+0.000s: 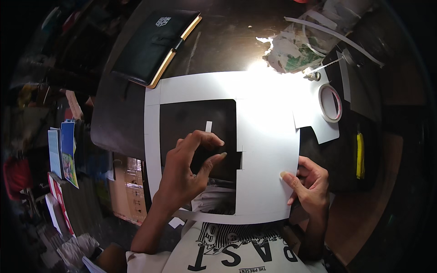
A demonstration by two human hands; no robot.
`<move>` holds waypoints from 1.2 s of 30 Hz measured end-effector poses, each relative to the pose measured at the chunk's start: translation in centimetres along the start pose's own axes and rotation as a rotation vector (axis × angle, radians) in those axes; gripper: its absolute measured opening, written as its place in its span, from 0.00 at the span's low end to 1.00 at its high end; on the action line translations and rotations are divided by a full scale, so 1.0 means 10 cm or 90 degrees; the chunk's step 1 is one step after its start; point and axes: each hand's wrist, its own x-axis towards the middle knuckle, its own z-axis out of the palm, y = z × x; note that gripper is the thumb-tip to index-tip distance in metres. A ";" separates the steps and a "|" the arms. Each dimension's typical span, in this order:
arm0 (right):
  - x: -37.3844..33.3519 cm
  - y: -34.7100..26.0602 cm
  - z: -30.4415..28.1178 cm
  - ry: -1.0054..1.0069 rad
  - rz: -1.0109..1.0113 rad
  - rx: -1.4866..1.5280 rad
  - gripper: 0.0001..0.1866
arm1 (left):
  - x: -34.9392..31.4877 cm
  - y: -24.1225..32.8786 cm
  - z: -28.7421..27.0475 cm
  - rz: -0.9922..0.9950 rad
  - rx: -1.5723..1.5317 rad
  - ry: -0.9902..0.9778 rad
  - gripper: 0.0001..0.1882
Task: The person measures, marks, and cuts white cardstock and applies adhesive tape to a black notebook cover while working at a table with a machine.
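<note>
Glare whitens part of the dark tabletop at upper centre; a black notebook lies upper left, a tape roll right, a cardboard box lower left. At centre, the right hand clamps the windowed white card; the left hand hovers over its opening, thumb and forefinger apart.

Right hand grips white card | left hand over cutout
</note>
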 end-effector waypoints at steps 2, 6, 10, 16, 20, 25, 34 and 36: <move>-0.05 -0.02 0.00 0.021 0.008 -0.015 0.17 | -0.07 0.04 -0.01 0.038 0.037 -0.003 0.17; -0.07 0.01 0.04 0.032 0.007 -0.015 0.18 | -0.02 -0.01 0.00 0.136 0.101 -0.001 0.21; -0.08 0.04 0.09 0.068 0.010 -0.018 0.17 | 0.09 -0.07 0.01 0.217 0.165 -0.041 0.34; -0.10 0.07 0.12 0.095 0.013 -0.004 0.17 | 0.20 -0.03 0.00 0.229 0.257 -0.138 0.40; -0.10 0.08 0.14 0.098 0.019 0.020 0.17 | 0.22 -0.06 0.01 0.229 0.297 -0.154 0.39; -0.09 0.08 0.13 0.096 0.023 0.020 0.17 | 0.21 -0.08 0.02 0.228 0.304 -0.152 0.39; -0.09 0.04 0.10 0.086 0.034 -0.002 0.17 | 0.20 -0.08 0.04 0.227 0.307 -0.142 0.38; -0.09 0.04 0.09 0.083 0.033 -0.006 0.16 | 0.20 -0.08 0.04 0.228 0.304 -0.139 0.38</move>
